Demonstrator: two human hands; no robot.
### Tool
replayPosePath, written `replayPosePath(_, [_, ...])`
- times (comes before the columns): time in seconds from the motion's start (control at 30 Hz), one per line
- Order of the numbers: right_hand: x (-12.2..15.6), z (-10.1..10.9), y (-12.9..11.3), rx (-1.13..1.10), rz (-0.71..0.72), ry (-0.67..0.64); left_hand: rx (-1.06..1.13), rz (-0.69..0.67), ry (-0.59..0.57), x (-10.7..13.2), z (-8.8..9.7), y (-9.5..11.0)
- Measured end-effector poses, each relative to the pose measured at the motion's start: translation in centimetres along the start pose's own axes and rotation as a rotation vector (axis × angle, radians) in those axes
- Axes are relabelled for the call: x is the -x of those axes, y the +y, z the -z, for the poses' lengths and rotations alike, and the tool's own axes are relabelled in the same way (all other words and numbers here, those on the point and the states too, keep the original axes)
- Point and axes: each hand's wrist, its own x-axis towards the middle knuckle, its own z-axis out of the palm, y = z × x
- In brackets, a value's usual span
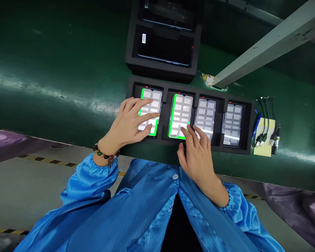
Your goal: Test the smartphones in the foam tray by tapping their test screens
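Four slots would be several: a black foam tray on the green bench holds several smartphones with lit screens. My left hand lies over the leftmost phone, fingers spread across its screen. A green band runs along parts of that screen's edge. Beside it, the second phone shows a similar grid of pale blocks with green along its left and bottom edges. My right hand has its fingers apart, fingertips at this phone's lower right corner. The third phone and the rightmost phone show grey grids without green.
Behind the tray, a taller foam tray holds dark-screened phones. A grey metal post slants in at the right. Cables, a blue pen and a yellow paper pad lie right of the tray.
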Motion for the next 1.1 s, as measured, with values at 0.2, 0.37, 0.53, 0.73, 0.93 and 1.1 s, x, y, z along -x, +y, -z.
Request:
replayPosePath(0.2, [-2.7,-0.1,2.3,-0.029,-0.011,0.035,-0.012,0.04,-0.01,-0.9,0.2,0.0])
replayPosePath(0.37, [-4.6,-0.3,3.4,-0.002,0.009,0.069,-0.038,0.049,-0.008,-2.1,0.2,-0.1])
replayPosePath(0.53, [-6.6,-0.5,4.0,-0.03,0.01,0.098,-0.031,0.09,0.004,-3.6,0.1,-0.6])
replayPosePath(0.73, [-8.6,-0.7,4.3,-0.017,-0.007,0.1,-0.062,0.087,0.011,-5.4,-0.1,-1.5])
replayPosePath(0.93, [-9.6,-1.1,3.6,-0.037,0.003,0.117,-0.059,0.139,0.054,-5.2,0.1,-1.5])
replayPosePath(1.1, [-11.0,-1.8,1.5,-0.042,0.08,0.028,-0.083,0.307,0.15,-3.2,0.4,-1.5])
